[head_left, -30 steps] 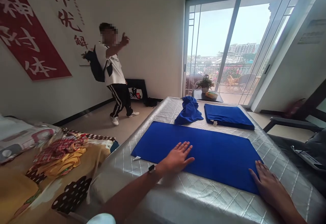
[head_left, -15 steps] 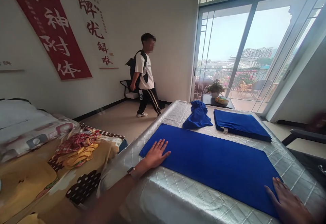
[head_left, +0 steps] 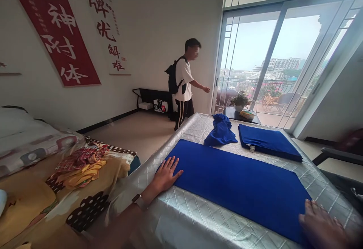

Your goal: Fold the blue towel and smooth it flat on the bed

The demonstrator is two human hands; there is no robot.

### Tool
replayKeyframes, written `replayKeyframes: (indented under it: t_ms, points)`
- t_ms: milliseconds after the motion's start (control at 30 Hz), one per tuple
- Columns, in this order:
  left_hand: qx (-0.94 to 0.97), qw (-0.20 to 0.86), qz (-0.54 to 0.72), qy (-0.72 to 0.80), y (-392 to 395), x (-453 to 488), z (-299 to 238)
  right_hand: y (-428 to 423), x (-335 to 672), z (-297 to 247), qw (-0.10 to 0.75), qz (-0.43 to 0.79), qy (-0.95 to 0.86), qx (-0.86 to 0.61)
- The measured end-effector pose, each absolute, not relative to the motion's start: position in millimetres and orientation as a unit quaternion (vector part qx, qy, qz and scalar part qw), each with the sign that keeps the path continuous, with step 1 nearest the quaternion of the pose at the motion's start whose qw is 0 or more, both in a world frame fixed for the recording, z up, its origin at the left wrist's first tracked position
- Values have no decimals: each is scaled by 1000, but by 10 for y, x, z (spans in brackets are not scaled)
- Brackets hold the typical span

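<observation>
A long blue cloth [head_left: 227,181], folded into a flat strip, lies across the silver quilted table cover [head_left: 187,207]. On its left end my left hand [head_left: 166,175] rests flat with the fingers spread, and a watch is on that wrist. At the right end is my right hand [head_left: 320,220], its fingers stretched over the cloth's edge and partly blurred. Neither hand grips anything visible. Beyond the strip sit a crumpled blue cloth [head_left: 222,130] and a neatly folded stack of blue cloth [head_left: 269,143] with a white tag.
To the left stands a bed with patterned bedding [head_left: 34,200] and a heap of clothes [head_left: 82,164]. A person [head_left: 183,79] with a backpack is behind the table, near a sliding glass door [head_left: 252,52]. A small table with a potted plant [head_left: 240,99] stands by the door; a dark chair [head_left: 340,158] is at right.
My left hand has slid slightly left and toward me on the cloth. My right hand has shifted a little at the right end. The person has walked right, toward the glass door.
</observation>
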State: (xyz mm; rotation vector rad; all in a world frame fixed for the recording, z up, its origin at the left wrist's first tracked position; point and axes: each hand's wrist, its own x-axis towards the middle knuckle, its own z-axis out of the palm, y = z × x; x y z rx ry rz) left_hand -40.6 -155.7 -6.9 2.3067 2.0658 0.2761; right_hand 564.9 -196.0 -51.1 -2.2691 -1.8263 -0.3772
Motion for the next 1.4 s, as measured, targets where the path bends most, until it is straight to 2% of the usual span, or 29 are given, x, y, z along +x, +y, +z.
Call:
replayKeyframes:
  t_ms: [133,300,433,633,867,967,1100,1400]
  points:
    - [738,21,84,669,-1570,-391,-38,-1817,4513,-74,14,-80,-690,-719]
    - [734,17,82,674,-1588,-376,-25,-1602,3369,150,29,23,-766,-641]
    - [732,18,76,676,-1601,-371,-8,-1515,3146,74,29,46,-767,-640]
    - [732,23,78,677,-1595,-381,-13,-1505,3636,-138,17,17,-754,-657]
    - [709,7,88,700,-1560,-422,-82,-1473,5143,-462,0,-43,-671,-740]
    - [703,21,83,706,-1568,-418,-56,-1501,5592,-535,21,-46,-652,-757]
    - [700,36,72,709,-1542,-455,-61,-1522,5673,-529,66,-43,-628,-774]
    - [672,22,55,739,-1272,-326,-7,-1539,5509,-421,61,-24,-611,-789]
